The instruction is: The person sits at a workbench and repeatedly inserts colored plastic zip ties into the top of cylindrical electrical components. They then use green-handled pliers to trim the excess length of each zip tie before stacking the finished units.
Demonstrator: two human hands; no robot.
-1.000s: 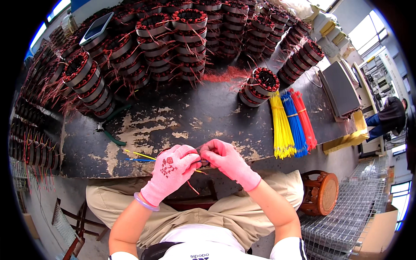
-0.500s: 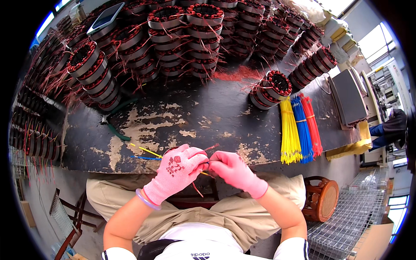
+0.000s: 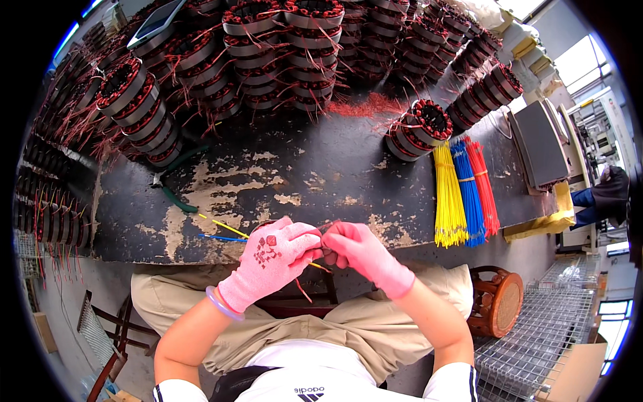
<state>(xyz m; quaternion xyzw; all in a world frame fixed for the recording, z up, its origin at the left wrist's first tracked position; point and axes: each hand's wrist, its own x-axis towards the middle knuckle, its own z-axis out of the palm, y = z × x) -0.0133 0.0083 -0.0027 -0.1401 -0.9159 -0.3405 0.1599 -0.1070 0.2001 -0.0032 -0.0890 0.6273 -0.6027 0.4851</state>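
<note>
My left hand (image 3: 276,258), in a pink glove with a dark print, is closed around a bundle of wires near the table's front edge. A yellow wire (image 3: 224,226) and a blue wire (image 3: 221,237) stick out past it to the left. Below its fingers hangs a thin reddish wire (image 3: 303,290). My right hand (image 3: 358,253), gloved the same way, pinches thin dark red wire ends right beside the left fingertips. Between the two hands the wires' joining point is mostly covered by the gloves. A dark reddish edge shows behind the left hand, too hidden to name.
Stacked wire-wound motor stators (image 3: 251,50) line the back. A shorter stator stack (image 3: 418,130) stands right of centre, beside bundled yellow wires (image 3: 450,201), blue wires (image 3: 470,201) and red wires (image 3: 483,191). Green-handled pliers (image 3: 177,201) lie left. A wooden stool (image 3: 502,301) stands at right.
My right hand has shifted slightly up and its fingers have turned against the left fingertips. The left hand keeps its grip; the whole view has moved a little.
</note>
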